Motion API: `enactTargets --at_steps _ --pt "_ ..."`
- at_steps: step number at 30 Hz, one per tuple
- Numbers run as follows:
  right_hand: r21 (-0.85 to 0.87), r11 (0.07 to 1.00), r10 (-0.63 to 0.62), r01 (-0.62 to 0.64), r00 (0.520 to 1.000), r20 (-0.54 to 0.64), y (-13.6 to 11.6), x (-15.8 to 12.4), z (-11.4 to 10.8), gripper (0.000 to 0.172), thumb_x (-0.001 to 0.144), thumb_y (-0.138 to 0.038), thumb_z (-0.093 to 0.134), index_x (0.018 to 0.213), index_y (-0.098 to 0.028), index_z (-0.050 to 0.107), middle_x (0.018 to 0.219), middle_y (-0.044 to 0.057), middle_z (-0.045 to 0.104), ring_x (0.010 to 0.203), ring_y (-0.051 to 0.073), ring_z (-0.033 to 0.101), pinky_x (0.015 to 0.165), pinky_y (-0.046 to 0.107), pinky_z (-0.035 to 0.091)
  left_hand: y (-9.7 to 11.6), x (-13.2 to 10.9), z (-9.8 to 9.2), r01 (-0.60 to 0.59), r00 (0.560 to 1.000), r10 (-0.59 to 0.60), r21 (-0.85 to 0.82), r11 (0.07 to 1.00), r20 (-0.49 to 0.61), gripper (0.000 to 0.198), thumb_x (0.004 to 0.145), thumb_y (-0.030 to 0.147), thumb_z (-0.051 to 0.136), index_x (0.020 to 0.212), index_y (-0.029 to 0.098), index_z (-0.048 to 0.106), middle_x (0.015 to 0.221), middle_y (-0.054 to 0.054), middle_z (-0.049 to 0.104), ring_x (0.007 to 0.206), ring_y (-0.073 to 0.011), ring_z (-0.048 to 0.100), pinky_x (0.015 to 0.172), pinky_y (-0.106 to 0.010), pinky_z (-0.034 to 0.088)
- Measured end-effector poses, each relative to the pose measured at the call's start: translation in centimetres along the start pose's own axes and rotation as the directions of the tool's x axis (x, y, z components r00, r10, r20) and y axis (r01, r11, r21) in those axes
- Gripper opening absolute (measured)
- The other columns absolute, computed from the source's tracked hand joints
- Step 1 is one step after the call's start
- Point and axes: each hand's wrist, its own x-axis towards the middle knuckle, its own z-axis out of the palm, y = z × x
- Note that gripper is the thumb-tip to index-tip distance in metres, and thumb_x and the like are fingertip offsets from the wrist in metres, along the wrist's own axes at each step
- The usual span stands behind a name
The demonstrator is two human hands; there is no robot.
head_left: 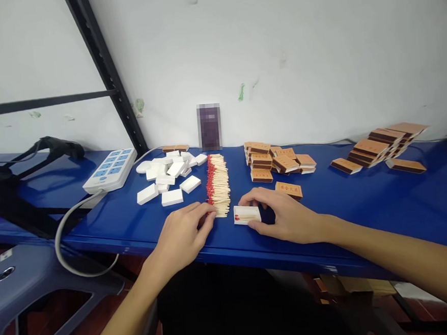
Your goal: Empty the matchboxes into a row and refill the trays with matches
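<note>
A long pile of red-headed matches (220, 183) lies on the blue table, heads to the left. At its near end is my left hand (189, 230), thumb and index finger closing together by the lowest matches; what they pinch is too small to make out. My right hand (280, 215) holds a small white tray (246, 208) between thumb and fingers, flat on the table just right of the pile. A few matches with red heads lie inside this tray.
White trays (172, 197) are heaped left of the matches. Orange matchbox sleeves (262, 175) stand in piles behind my right hand, with more matchboxes (371, 147) stacked at the far right. A power strip (111, 170) with a cable, a black frame post (105, 68) and a stool (45, 297) are leftward.
</note>
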Motion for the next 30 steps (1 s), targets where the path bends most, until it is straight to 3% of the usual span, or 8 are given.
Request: enactTargets --at_steps 4,7,10,15,18,22,30 --pt "0.004 0.999 -0.036 0.036 0.999 0.020 0.1 0.0 0.0 0.032 0.084 -0.021 0.064 0.116 -0.023 0.059 0.112 0.006 0.064 0.100 0.022 0.060 0.087 0.038 0.050 -0.1 0.2 -0.2 -0.013 0.999 0.014 -0.019 1.000 0.050 0.027 0.103 0.035 0.042 0.108 0.026 0.067 0.106 0.000 0.073 0.095 -0.0190 0.068 0.083 -0.030 0.047" --pt "0.022 0.999 -0.049 0.048 0.999 0.021 0.1 0.0 0.0 0.033 0.084 -0.020 0.063 0.117 -0.022 0.059 0.113 0.007 0.064 0.103 0.023 0.060 0.089 0.039 0.050 -0.2 0.1 -0.5 -0.098 0.991 0.101 -0.039 0.994 0.088 0.029 0.104 0.036 0.040 0.116 0.029 0.064 0.118 0.002 0.071 0.104 -0.0184 0.067 0.087 -0.029 0.047" --pt "0.061 0.998 -0.025 0.023 0.999 0.021 0.0 0.1 -0.2 0.028 0.086 -0.020 0.062 0.114 -0.022 0.060 0.110 0.006 0.064 0.097 0.021 0.061 0.085 0.037 0.050 -0.1 -0.1 -0.9 -0.175 0.977 0.176 -0.023 0.984 0.122 0.029 0.105 0.033 0.036 0.119 0.028 0.061 0.118 0.003 0.071 0.104 -0.0181 0.067 0.085 -0.028 0.047" --pt "0.049 0.999 -0.026 0.024 0.999 0.025 0.0 0.1 -0.3 0.029 0.086 -0.022 0.062 0.115 -0.022 0.060 0.109 0.006 0.065 0.097 0.021 0.061 0.085 0.038 0.050 0.2 -0.4 -1.2 -0.180 0.977 0.174 0.040 0.983 0.119 0.031 0.105 0.032 0.035 0.127 0.028 0.057 0.121 0.001 0.070 0.104 -0.0198 0.067 0.082 -0.030 0.047" --pt "0.034 0.999 -0.025 0.024 1.000 0.014 0.2 0.0 -0.2 0.029 0.087 -0.024 0.062 0.116 -0.022 0.060 0.111 0.007 0.065 0.098 0.022 0.062 0.085 0.039 0.051 0.5 -0.5 -1.2 -0.153 0.984 0.145 0.079 0.985 0.102 0.033 0.102 0.031 0.037 0.130 0.026 0.055 0.112 -0.002 0.071 0.096 -0.0209 0.068 0.077 -0.031 0.046" --pt "0.023 0.999 -0.039 0.038 0.999 0.005 0.3 0.0 -0.2 0.028 0.087 -0.025 0.062 0.115 -0.022 0.061 0.111 0.008 0.066 0.098 0.023 0.062 0.085 0.039 0.052 0.8 -0.4 -0.9 -0.106 0.992 0.092 0.154 0.982 0.091 0.029 0.095 0.029 0.047 0.118 0.023 0.063 0.088 -0.002 0.067 0.072 -0.0185 0.063 0.062 -0.029 0.040" --pt "0.037 0.998 -0.052 0.052 0.999 0.007 0.3 0.0 -0.1 0.028 0.088 -0.025 0.061 0.115 -0.022 0.061 0.111 0.007 0.065 0.101 0.022 0.062 0.088 0.039 0.051 0.7 -0.2 -0.3 -0.100 0.993 0.081 0.227 0.969 0.089 0.031 0.095 0.038 0.048 0.114 0.021 0.066 0.090 -0.003 0.066 0.073 -0.0183 0.062 0.062 -0.030 0.039"
